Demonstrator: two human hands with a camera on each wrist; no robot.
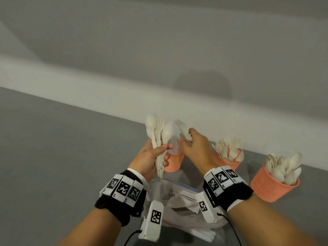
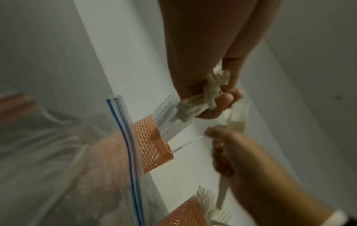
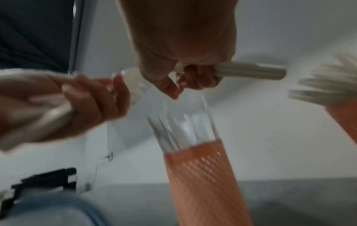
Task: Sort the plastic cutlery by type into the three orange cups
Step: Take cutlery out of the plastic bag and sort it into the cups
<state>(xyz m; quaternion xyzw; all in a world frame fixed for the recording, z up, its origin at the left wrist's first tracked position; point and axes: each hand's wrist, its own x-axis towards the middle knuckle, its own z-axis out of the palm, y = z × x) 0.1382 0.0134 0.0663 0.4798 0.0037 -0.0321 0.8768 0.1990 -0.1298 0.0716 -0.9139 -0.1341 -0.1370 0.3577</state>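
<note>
Nearest the camera, a clear zip-top bag [image 1: 179, 197] with a blue seal strip lies on the grey table [image 1: 62, 148] between the person's two forearms, with white pieces showing through the plastic; what they are cannot be made out. Each wrist carries a black band [image 1: 122, 201] set with square black-and-white markers.

Just beyond the bag, the left hand [image 1: 150, 157] is raised above the table, its fingers and thumb wrapped round the handles of a bundle of white cutlery [image 1: 157, 135]; spoon bowls and fork tines fan out upward from the fist. To its right, the right hand [image 1: 195, 148] is curled round a single white piece [image 1: 184, 132] that is blurred in the head view; the right wrist view shows a pale handle [image 3: 251, 73] sticking out sideways from the closed fingers, and its type cannot be told.

Behind and between the two hands stands the left orange cup [image 1: 173, 161], a mesh-walled cup partly hidden by them, with clear plastic pieces [image 3: 183, 128] standing upright in it. Farther right along the table's far edge is the middle orange cup [image 1: 226, 160], packed with white forks [image 1: 227, 146], tines up. Right again and a little nearer sits the right orange cup [image 1: 271, 187], filled with white spoons [image 1: 284, 166], bowls up. The three cups stand apart from one another in a row near the pale wall [image 1: 159, 50] behind the table.
</note>
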